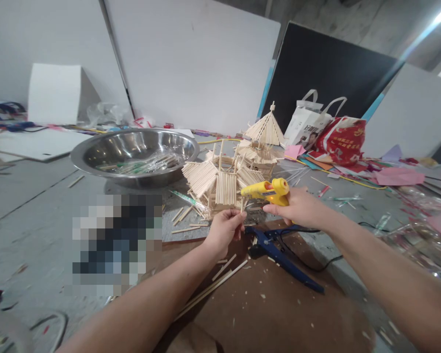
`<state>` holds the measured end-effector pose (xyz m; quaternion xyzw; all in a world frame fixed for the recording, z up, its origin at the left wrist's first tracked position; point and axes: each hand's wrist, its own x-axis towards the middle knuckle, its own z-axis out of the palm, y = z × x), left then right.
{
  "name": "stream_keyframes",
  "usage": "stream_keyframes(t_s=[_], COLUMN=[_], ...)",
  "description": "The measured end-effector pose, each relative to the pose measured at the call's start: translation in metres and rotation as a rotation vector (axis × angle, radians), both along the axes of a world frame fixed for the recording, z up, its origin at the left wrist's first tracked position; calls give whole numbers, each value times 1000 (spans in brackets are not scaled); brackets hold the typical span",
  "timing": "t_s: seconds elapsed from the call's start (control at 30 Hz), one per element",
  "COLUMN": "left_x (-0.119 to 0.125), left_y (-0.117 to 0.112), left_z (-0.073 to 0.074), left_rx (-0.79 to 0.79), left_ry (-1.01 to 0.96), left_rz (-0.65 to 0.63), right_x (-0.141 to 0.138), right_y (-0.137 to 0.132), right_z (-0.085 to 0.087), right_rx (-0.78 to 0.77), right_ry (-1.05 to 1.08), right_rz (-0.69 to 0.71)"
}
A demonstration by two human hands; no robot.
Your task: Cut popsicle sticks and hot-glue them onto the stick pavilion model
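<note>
A yellow hot glue gun (266,190) is gripped in my right hand (303,208), its nozzle pointing left. Just below the nozzle, my left hand (226,229) pinches a short wooden stick (241,205) upright between thumb and fingers. Both hands are close to a small pavilion model (226,189) built of wooden sticks, with slanted roof panels. Behind it stands a second stick structure with a pointed roof (266,128). Blue-handled cutters (284,260) lie under my hands, partly on a brown board (272,314).
A steel basin (91,169) with bagged sticks stands at the left. Loose sticks (185,215) are scattered near the model. A black cord (316,268) runs to the right. Behind are a red bag (341,142), a white bag (303,125) and coloured paper (397,176).
</note>
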<state>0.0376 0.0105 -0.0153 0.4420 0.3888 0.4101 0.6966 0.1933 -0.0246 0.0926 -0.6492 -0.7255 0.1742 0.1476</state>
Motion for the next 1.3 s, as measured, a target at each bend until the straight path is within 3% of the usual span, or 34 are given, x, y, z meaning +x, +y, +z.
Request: stream_keyframes(t_s=[0.6, 0.97, 1.3], left_x=[0, 0, 2], left_y=[0, 6, 11], left_z=[1, 5, 11], left_rx=[15, 1, -32], left_ry=[1, -31, -31], left_rz=[-9, 46, 73], right_x=[0, 20, 12], right_y=[-2, -3, 2], right_z=[3, -9, -13], right_rx=[-30, -12, 75], right_ry=[-42, 199, 156], right_rz=[-16, -57, -79])
